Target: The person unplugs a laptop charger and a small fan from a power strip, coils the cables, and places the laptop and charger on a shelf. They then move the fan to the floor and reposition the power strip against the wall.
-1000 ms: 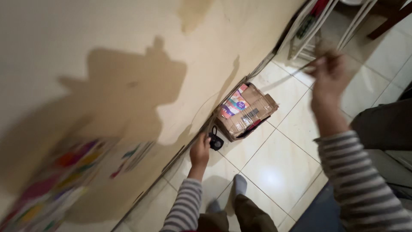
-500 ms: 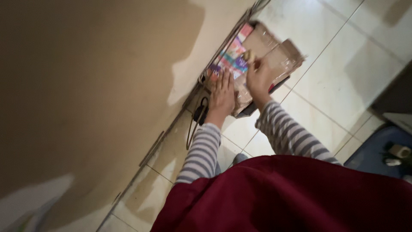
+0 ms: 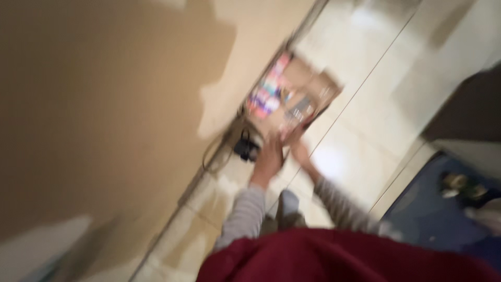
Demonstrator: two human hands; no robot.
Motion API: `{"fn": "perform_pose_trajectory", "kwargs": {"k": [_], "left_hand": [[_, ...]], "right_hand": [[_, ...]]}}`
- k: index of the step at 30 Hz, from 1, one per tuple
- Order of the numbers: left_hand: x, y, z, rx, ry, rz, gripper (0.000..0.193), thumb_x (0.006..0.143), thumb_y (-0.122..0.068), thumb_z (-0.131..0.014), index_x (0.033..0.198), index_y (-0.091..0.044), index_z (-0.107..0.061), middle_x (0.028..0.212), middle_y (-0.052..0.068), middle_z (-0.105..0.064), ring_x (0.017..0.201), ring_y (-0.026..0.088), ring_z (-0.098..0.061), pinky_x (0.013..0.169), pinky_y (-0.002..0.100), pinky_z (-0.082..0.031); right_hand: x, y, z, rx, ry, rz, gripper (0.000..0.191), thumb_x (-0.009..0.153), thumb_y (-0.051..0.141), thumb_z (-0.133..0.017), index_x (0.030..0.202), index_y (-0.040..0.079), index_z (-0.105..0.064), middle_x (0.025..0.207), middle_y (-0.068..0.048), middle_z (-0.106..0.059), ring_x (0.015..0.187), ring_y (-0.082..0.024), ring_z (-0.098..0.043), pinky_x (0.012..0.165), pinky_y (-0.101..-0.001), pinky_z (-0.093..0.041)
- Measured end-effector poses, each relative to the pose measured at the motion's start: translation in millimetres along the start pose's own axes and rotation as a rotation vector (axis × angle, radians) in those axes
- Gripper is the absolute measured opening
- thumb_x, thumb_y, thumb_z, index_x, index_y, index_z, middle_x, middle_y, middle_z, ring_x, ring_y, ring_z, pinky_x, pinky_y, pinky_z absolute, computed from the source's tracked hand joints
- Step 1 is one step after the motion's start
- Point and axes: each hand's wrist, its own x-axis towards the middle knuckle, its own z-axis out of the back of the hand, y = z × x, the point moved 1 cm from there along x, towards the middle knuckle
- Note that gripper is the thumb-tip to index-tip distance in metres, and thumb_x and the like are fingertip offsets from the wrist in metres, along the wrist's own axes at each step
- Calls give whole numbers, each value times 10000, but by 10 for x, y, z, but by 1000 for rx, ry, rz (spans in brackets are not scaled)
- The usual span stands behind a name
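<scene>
The view is heavily blurred. An open cardboard box [image 3: 308, 86] holding colourful packets stands on the tiled floor against a beige wall. My left hand [image 3: 270, 155] reaches down just short of the box's near corner, beside a small black object [image 3: 245, 149] with a cable. My right hand [image 3: 296, 142] is at the box's near edge, close to or touching it. Both arms wear grey striped sleeves. The blur hides whether either hand grips anything.
A maroon garment [image 3: 339, 256] fills the bottom of the view. A dark blue mat [image 3: 433, 214] with small items lies at the right, beyond a dark piece of furniture [image 3: 469, 104]. Pale floor tiles [image 3: 360, 151] spread right of the box.
The camera has swung and blurred. My right hand came down to the box; both hands rested on it half a second ago and now sit at its near edge.
</scene>
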Motion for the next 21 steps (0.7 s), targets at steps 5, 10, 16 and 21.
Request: {"fn": "perform_pose_trajectory", "kwargs": {"k": [5, 10, 16, 21], "left_hand": [[-712, -1186, 1386, -147, 239, 81, 634, 1057, -201, -527, 1631, -125, -267, 1656, 184, -311, 1503, 351, -288, 1206, 409, -252], [-367, -2449, 3316, -469, 59, -33, 662, 1022, -193, -490, 1611, -58, -220, 1693, 159, -242, 1548, 310, -259, 1218, 391, -256], [-293, -4184, 5710, -711, -307, -442, 567, 1111, -232, -434, 1611, 1, -302, 1696, 214, -309, 1583, 304, -274, 1252, 366, -268], [-1286, -5019, 7147, -1004, -370, -660, 703, 1080, -276, -562, 1650, -6, -253, 1696, 177, -372, 1590, 270, -349, 1295, 381, -269]], "right_hand": [[-1143, 2105, 693, 81, 288, -208, 506, 955, 349, -595, 1412, 131, -583, 1504, -136, -565, 1481, -274, -450, 1209, -360, -350], [-1164, 4088, 1839, 159, 41, 11, 645, 986, 377, -623, 1521, 69, -441, 1624, -197, -341, 1532, -316, -290, 1211, -398, -239], [-1154, 6121, 3164, 133, -305, 503, 624, 1011, 295, -614, 1560, 68, -422, 1631, -155, -433, 1530, -297, -388, 1228, -391, -313], [-2286, 7242, 4279, 387, -273, 619, 513, 1107, 327, -431, 1533, 43, -457, 1503, -147, -525, 1384, -227, -506, 1169, -380, -407]]}}
